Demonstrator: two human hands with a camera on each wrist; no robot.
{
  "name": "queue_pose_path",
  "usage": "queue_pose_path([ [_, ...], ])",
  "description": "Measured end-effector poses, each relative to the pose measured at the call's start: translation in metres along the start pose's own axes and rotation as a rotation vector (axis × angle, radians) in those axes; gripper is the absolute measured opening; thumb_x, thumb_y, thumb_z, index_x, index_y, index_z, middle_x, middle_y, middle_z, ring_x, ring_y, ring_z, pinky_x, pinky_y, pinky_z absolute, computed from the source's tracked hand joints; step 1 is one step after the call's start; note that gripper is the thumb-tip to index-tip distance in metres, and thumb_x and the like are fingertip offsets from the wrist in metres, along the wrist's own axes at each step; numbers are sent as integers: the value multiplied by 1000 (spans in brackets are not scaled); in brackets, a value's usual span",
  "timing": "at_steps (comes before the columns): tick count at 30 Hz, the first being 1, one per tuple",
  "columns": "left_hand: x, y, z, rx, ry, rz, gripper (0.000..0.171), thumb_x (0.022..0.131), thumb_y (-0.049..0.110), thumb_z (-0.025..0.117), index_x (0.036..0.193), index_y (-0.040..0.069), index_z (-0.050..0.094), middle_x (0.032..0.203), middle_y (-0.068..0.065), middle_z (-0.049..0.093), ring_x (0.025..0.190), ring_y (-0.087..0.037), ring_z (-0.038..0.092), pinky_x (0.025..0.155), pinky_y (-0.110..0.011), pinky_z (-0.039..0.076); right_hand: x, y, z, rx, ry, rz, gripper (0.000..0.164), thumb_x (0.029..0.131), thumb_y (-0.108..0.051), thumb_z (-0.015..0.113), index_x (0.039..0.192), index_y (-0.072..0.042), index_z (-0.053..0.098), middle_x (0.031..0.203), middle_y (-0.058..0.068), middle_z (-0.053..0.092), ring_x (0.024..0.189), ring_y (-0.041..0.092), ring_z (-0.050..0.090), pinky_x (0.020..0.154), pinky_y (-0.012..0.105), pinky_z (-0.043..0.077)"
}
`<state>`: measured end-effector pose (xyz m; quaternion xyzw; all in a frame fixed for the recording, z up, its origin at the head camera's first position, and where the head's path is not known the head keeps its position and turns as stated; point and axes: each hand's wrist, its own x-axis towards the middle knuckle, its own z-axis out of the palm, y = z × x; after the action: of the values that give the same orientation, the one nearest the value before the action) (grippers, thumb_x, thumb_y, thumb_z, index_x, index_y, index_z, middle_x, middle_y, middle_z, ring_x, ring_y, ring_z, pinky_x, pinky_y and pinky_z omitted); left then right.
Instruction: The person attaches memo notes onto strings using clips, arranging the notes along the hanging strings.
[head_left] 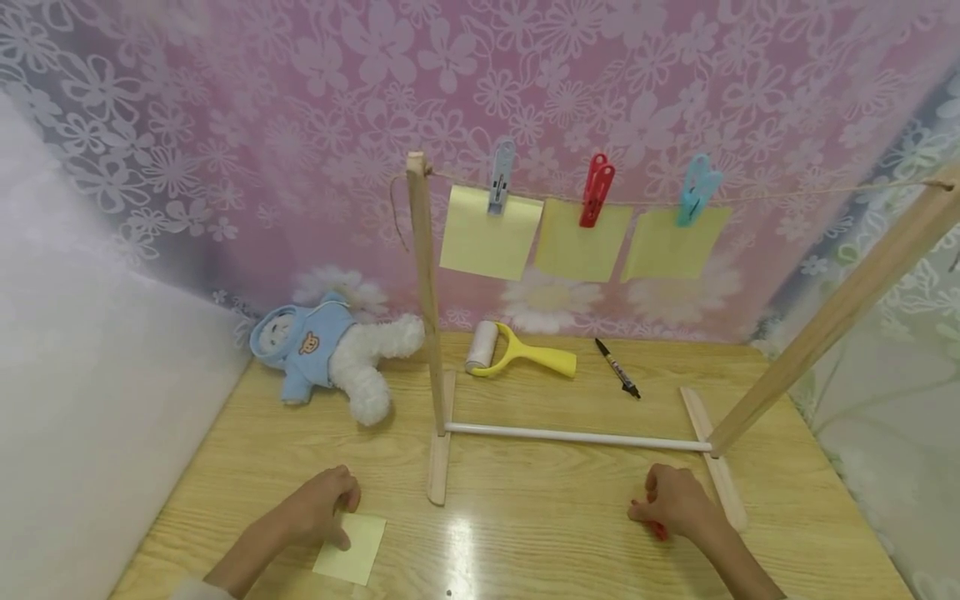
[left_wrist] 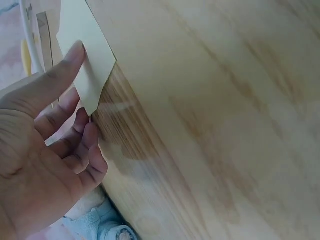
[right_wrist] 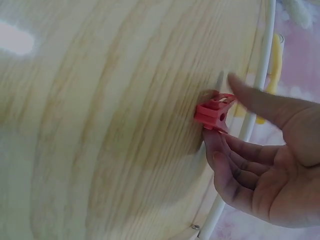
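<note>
My left hand (head_left: 318, 504) is at the lower left of the head view, at a square yellow sticky note (head_left: 360, 552). In the left wrist view the thumb lies on the note's (left_wrist: 92, 60) face and the fingers curl behind its edge. Low on the right side, my right hand (head_left: 678, 500) holds a red clothespin (right_wrist: 212, 112) just at the tabletop. Its fingertips touch one side of the clothespin, and the slightly blurred thumb is at the other. Three yellow notes hang on a string, under a grey clothespin (head_left: 500, 179), a red clothespin (head_left: 597, 190) and a blue clothespin (head_left: 697, 190).
A wooden frame with a left post (head_left: 426, 292), a right post (head_left: 832, 321) and a white crossbar (head_left: 577, 437) stands on the table (head_left: 540, 517). Behind it lie a yellow-handled lint roller (head_left: 543, 358) and a pen (head_left: 618, 369). A plush toy (head_left: 318, 346) in blue lies left.
</note>
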<state>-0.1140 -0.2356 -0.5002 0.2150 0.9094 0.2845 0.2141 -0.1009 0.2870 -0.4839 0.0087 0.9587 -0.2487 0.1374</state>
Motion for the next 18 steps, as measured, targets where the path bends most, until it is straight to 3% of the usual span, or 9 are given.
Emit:
queue_pose_path([
  [3, -1, 2, 1, 21, 9, 16, 41, 58, 15, 87, 79, 15, 53, 90, 2, 48, 87, -17, 46, 76, -33, 48, 1, 0, 3, -5, 13, 7, 31, 69, -16, 82, 76, -2, 55, 62, 4, 55, 52, 13, 47, 44, 21, 36],
  [11, -3, -1, -2, -71, -5, 20, 33, 66, 7, 82, 84, 13, 55, 86, 3, 55, 85, -15, 53, 76, -36, 51, -1, -2, 1, 18, -7, 17, 26, 70, -11, 79, 76, -1, 56, 65, 5, 55, 54, 15, 47, 48, 24, 41],
  [18, -5, -6, -7, -166, -34, 78, 18, 72, 11, 79, 82, 11, 63, 78, 3, 60, 70, -5, 52, 62, -21, 48, -1, -4, -5, -4, -11, -38, 24, 70, -14, 80, 77, -2, 60, 72, 4, 62, 63, 15, 52, 55, 29, 47],
])
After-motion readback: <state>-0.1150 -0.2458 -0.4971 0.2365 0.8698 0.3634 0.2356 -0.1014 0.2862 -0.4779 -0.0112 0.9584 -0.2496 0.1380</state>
